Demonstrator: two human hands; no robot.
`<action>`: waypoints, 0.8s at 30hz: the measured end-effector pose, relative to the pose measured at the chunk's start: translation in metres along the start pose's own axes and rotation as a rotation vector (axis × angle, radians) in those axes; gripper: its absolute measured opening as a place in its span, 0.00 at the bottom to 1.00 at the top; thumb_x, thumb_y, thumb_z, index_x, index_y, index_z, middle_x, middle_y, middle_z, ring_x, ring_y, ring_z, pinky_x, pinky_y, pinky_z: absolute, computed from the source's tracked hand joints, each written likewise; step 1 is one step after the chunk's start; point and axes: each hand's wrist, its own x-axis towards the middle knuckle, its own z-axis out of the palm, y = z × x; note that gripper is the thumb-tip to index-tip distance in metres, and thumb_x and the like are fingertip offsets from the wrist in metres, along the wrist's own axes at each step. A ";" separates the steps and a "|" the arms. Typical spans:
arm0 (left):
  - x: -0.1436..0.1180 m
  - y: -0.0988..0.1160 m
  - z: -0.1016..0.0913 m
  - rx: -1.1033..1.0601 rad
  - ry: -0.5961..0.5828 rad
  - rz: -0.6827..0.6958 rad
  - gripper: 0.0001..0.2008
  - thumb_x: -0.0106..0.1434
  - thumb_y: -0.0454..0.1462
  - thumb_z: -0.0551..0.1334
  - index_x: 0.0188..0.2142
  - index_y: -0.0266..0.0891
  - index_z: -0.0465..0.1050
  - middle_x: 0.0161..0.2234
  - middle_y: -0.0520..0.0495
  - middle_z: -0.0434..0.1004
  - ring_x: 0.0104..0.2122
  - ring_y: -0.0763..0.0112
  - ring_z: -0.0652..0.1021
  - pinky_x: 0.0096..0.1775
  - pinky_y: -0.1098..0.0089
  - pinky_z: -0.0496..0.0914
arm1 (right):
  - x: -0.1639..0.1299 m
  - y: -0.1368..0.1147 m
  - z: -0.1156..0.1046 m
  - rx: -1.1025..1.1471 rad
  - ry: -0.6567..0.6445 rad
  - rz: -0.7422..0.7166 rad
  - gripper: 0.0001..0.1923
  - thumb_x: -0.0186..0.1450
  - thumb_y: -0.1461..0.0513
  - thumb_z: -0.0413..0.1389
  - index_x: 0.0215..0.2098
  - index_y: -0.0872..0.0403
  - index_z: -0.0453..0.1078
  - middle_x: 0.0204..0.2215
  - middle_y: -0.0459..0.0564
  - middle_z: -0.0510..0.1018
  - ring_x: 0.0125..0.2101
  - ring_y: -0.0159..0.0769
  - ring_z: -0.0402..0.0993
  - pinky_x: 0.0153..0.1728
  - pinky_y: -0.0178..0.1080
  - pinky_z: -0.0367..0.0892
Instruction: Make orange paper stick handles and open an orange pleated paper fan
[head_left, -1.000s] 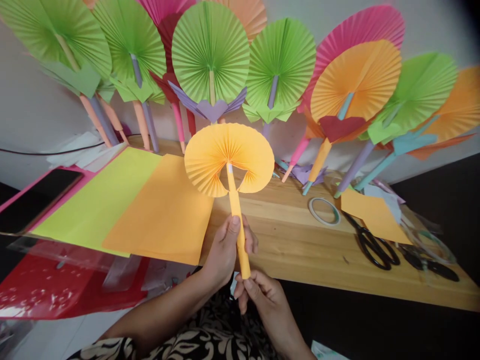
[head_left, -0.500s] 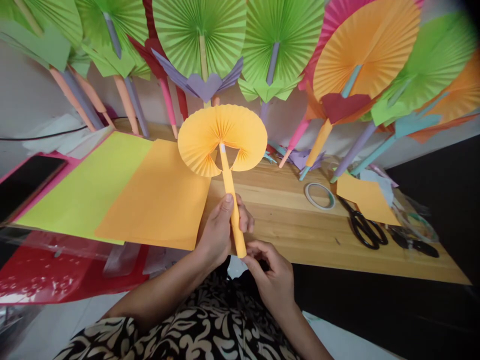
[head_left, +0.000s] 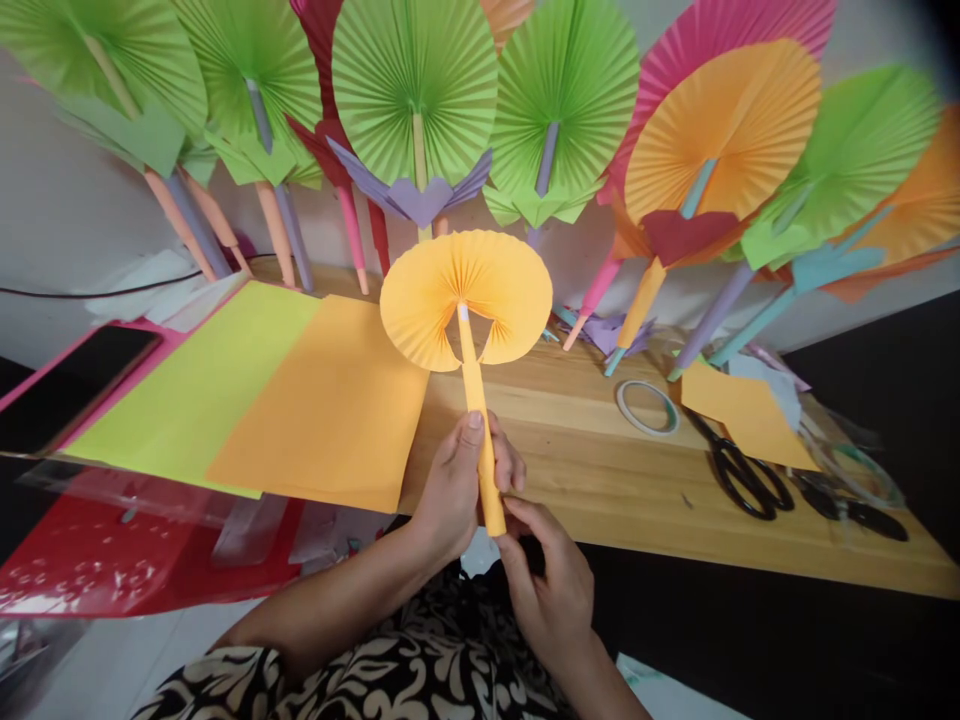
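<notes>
I see my left hand [head_left: 450,490] closed around the orange paper fan [head_left: 466,298]'s rolled handle [head_left: 480,440], fan at twelve o'clock; my right hand [head_left: 551,580] pinches its base. Light, crushable pleats, I judge: hold the handle only.

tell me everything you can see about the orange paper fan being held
The orange paper fan is pleated paper opened into a near-full round, with two gaps at the bottom beside its rolled orange paper handle. It stands upright, tilted slightly, above the wooden table. The left hand grips the handle's middle; the right hand pinches its lower end.
</notes>
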 end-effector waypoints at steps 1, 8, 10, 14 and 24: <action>0.000 -0.001 0.000 -0.001 0.005 0.001 0.18 0.72 0.52 0.57 0.35 0.40 0.63 0.17 0.57 0.64 0.22 0.73 0.70 0.29 0.71 0.66 | -0.001 0.000 0.000 -0.003 -0.003 0.012 0.15 0.71 0.67 0.53 0.55 0.49 0.67 0.41 0.50 0.83 0.36 0.37 0.83 0.36 0.36 0.78; -0.001 -0.006 0.000 0.011 0.010 -0.008 0.20 0.70 0.54 0.57 0.35 0.40 0.63 0.17 0.58 0.64 0.21 0.73 0.70 0.29 0.70 0.65 | -0.002 -0.002 0.003 -0.002 -0.011 0.034 0.19 0.68 0.69 0.54 0.56 0.48 0.66 0.40 0.51 0.83 0.35 0.38 0.81 0.36 0.37 0.77; 0.000 -0.007 -0.002 0.028 0.013 -0.002 0.20 0.70 0.54 0.57 0.35 0.40 0.63 0.17 0.57 0.64 0.21 0.72 0.70 0.29 0.69 0.66 | 0.001 -0.003 0.002 0.010 -0.015 0.054 0.18 0.68 0.69 0.54 0.54 0.48 0.68 0.38 0.50 0.83 0.34 0.37 0.81 0.35 0.36 0.77; 0.005 -0.005 -0.010 0.105 0.044 0.045 0.19 0.71 0.53 0.56 0.35 0.40 0.64 0.18 0.57 0.64 0.22 0.71 0.71 0.31 0.69 0.67 | 0.003 -0.003 -0.009 0.107 -0.183 0.128 0.21 0.65 0.67 0.58 0.56 0.49 0.70 0.41 0.51 0.83 0.33 0.36 0.80 0.37 0.36 0.77; -0.010 -0.011 -0.013 0.214 -0.018 0.016 0.20 0.72 0.53 0.54 0.35 0.40 0.64 0.17 0.57 0.65 0.22 0.72 0.71 0.32 0.70 0.66 | 0.046 0.018 -0.030 0.525 -0.072 0.675 0.23 0.69 0.48 0.58 0.55 0.52 0.75 0.48 0.56 0.84 0.49 0.44 0.81 0.52 0.46 0.76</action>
